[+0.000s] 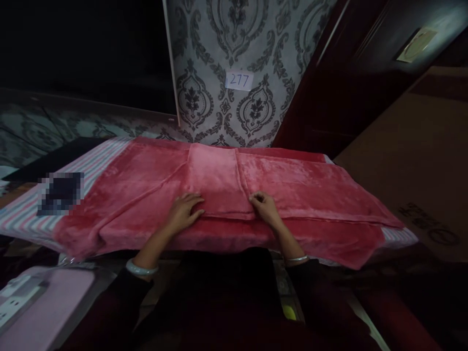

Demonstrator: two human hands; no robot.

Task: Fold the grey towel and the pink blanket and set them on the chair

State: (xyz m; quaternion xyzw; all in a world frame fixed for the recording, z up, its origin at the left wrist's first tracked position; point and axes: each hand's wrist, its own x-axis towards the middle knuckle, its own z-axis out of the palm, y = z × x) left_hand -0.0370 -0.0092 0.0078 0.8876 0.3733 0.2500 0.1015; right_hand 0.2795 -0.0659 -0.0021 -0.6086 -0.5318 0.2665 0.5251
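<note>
A: Where's the red blanket (139, 187)?
B: On top of the striped cloth (22, 214). It hides most of it, but stripes peek out at both ends.
A: What abt the L hand (185, 212)?
B: It rests on the blanket, near the cloth's front edge. Thumb + fingers are spread apart.
A: And the R hand (263, 207)?
B: Near the cloth's front edge too. Thumb + fingertips look pinched tog. on the side of the folded part (213, 170).
A: So the 2 hands touch?
B: Nope, they're apart, w/ the front of that folded part b/w them. Each wrist has a pale bangle (142, 268).
A: What else is on the cloth?
B: A dark thing (60, 194) at its left end. It's blurred, so can't tell what it is.
A: And around the cloth?
B: A big black screen (84, 53) is up behind its left half. A paper (239, 80) w/ "277" is on the wall (252, 34) behind its middle. A big brown box (413, 161) is by its right end.
</note>
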